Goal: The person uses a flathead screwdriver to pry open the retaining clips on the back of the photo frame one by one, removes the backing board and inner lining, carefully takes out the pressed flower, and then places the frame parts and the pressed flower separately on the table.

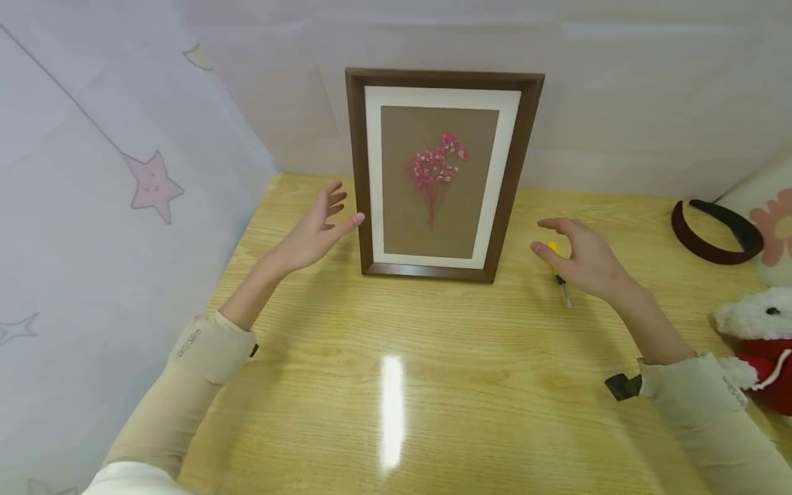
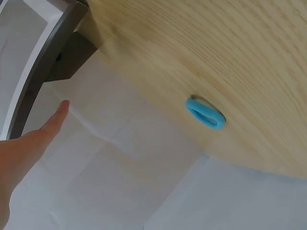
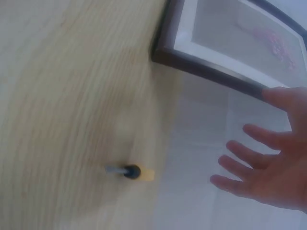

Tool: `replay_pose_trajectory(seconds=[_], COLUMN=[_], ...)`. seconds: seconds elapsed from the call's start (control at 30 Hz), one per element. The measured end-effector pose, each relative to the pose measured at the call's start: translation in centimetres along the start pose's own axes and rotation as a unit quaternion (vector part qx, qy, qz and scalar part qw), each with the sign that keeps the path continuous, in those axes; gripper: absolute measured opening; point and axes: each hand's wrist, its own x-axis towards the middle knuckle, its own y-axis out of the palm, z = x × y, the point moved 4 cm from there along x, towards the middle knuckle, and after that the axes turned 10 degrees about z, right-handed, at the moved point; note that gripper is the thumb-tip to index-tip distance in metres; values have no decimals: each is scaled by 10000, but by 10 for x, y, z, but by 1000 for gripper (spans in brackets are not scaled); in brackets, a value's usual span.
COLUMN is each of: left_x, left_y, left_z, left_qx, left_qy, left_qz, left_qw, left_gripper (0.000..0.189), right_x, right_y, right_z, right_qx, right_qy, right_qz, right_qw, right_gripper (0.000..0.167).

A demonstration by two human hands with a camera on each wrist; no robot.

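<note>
A brown picture frame (image 1: 444, 270) with pink dried flowers (image 1: 433, 168) stands upright near the back of the wooden table. My left hand (image 1: 309, 237) is beside its left edge, fingers spread and relaxed; the thumb tip overlaps that edge, and I cannot tell whether it touches. A dark support (image 2: 72, 56) shows behind the frame in the left wrist view. Off the frame's right side, with a gap, my right hand (image 1: 584, 265) hovers with loosely bent fingers, holding nothing. Partly covered by it in the head view lies a yellow-handled screwdriver (image 3: 145, 174).
A blue ring-shaped band (image 2: 205, 114) lies on the table beyond my left hand. At the right are a dark headband (image 1: 714, 253) and a white plush toy (image 1: 757, 313) in red. Pale cloth wall (image 1: 631, 103) closes off the back and left.
</note>
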Motion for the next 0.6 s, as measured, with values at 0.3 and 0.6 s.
replay_pose_trajectory(seconds=[0.3,0.6], left_x=[30,38], left_y=[5,16], left_z=[12,27], left_qx=[-2035,-2073], left_qy=[379,165], left_qz=[-653,-657], left_qw=[9762,9759], left_gripper=[55,63], right_x=[12,1], right_y=[12,15], right_z=[-1,-28], right_qx=[535,481], right_qy=[-183,163], right_qz=[-345,-384], right_qw=[9978,9980], right_gripper=[41,37])
